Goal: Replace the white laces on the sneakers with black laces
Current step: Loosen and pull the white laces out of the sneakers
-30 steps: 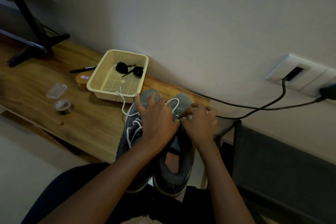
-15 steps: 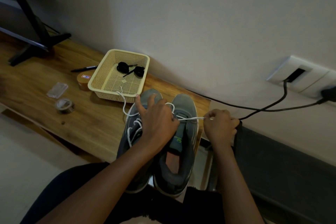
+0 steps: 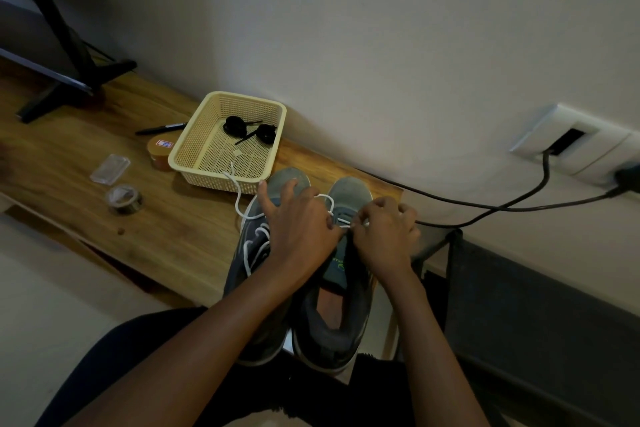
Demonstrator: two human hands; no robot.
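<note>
Wooden bench (image 3: 166, 253) along a pale wall. Toward the wall, a cream mesh basket (image 3: 204, 163), with two coiled black laces (image 3: 235, 124) in its far half. Just right of the basket and nearer than it, two grey sneakers (image 3: 349, 192) side by side, toes to the wall, heels off the bench edge above a dark lap. White lace (image 3: 238, 199) threaded loosely on the sneaker closer to the basket, one loose end draped over the basket's near rim. Left hand (image 3: 299, 227) laid across both sneakers, fingers spread and nearly straight, forefinger pointing toward the basket, gripping nothing visible. Right hand (image 3: 384, 236) on the sneaker farther from the basket, fingers curled, tips pinching a short run of white lace at the eyelets near the toe. Left of the basket: black pen (image 3: 161, 128), round brown tin (image 3: 158, 153) touching the basket wall, clear case (image 3: 110, 168), tape roll (image 3: 124, 198). Far right of the basket, a black cable (image 3: 485, 207) to a wall socket (image 3: 571, 146).
</note>
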